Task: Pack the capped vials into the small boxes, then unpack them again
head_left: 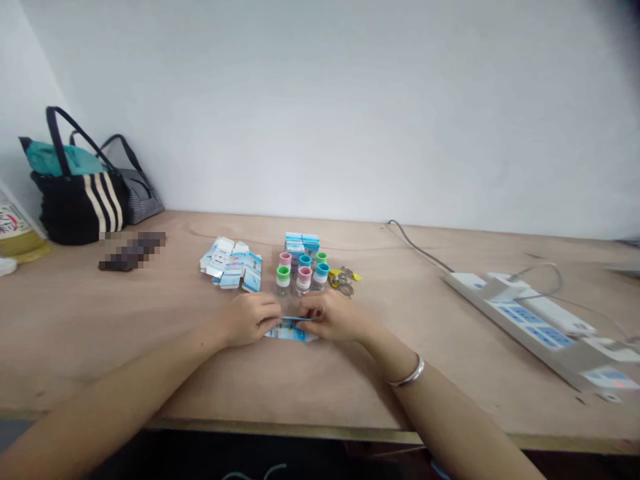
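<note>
Between my hands, near the front of the table, is a blue and white printed carton that looks flat or partly folded. My left hand grips its left end with bent fingers. On the other end, my right hand pinches the card between thumb and fingers. Just beyond stand several small clear bottles in two rows, with pink, green and blue tops. Behind them are small blue and white boxes. A pile of flattened cartons lies to the left. My fingers cover parts of the carton.
Metal and yellow pieces lie right of the bottles. Power strips with a grey cable occupy the right side. At the back left are a black striped bag, a grey bag and a blurred dark object.
</note>
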The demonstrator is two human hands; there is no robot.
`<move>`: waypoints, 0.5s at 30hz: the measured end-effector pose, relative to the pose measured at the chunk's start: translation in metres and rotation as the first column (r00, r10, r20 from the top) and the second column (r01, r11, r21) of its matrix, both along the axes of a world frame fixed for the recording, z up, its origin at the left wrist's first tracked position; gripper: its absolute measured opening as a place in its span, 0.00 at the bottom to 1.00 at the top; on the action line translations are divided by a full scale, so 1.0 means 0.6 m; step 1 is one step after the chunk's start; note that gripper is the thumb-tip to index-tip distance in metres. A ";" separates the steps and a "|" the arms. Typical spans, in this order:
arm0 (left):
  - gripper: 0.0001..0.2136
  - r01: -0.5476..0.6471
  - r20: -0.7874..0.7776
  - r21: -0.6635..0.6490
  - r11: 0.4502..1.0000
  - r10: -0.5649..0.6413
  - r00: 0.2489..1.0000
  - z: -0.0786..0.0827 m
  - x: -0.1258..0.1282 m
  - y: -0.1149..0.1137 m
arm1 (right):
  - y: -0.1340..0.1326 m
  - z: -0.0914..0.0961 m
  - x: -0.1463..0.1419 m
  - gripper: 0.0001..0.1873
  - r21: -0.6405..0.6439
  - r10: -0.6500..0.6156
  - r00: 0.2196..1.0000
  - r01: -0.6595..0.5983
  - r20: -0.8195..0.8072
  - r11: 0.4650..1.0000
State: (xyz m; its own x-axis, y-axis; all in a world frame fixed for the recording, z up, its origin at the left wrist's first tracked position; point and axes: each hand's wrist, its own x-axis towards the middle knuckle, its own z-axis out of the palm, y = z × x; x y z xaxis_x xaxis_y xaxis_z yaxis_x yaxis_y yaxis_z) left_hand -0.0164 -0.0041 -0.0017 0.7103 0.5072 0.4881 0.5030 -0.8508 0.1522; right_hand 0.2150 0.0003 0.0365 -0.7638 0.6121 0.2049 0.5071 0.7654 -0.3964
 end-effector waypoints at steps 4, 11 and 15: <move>0.06 -0.062 0.159 0.065 0.996 0.051 0.986 0.032 -0.028 0.001 | 0.005 0.005 0.012 0.21 -0.065 -0.019 0.982 0.006 -0.187 0.998; 0.13 -0.639 0.561 -0.173 0.750 0.608 0.562 0.043 -0.123 0.068 | 0.004 -0.010 0.004 0.22 -0.108 -0.112 0.984 0.097 -0.137 0.989; 0.14 -0.772 0.343 -0.237 0.589 0.795 0.501 0.036 -0.144 0.089 | 0.002 -0.016 -0.004 0.19 -0.090 -0.082 0.994 0.075 -0.076 0.993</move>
